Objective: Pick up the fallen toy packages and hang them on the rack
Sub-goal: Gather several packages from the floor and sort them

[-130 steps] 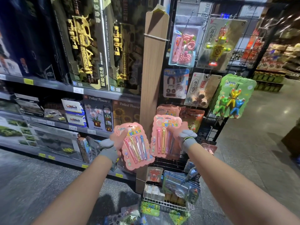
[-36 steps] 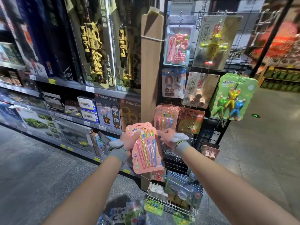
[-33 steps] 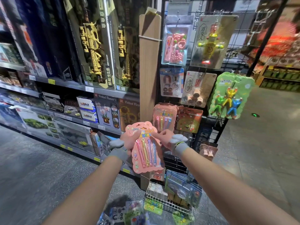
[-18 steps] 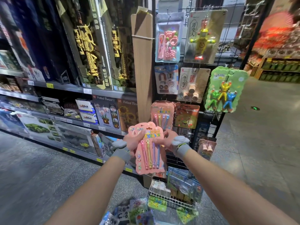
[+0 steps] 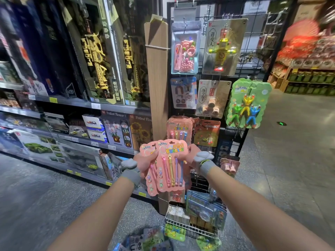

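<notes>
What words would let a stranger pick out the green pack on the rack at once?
Find the black wire rack right of the wooden post. On its right edge hangs the green pack, beside a beige dice card. Unlike its neighbours, it is bright green with a scalloped edge, holding green, yellow and blue figures.

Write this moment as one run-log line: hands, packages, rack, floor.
left hand: grips pink bubble packages | right hand: grips them too | rack: matching pink stack hangs | floor: fallen packages lie
</notes>
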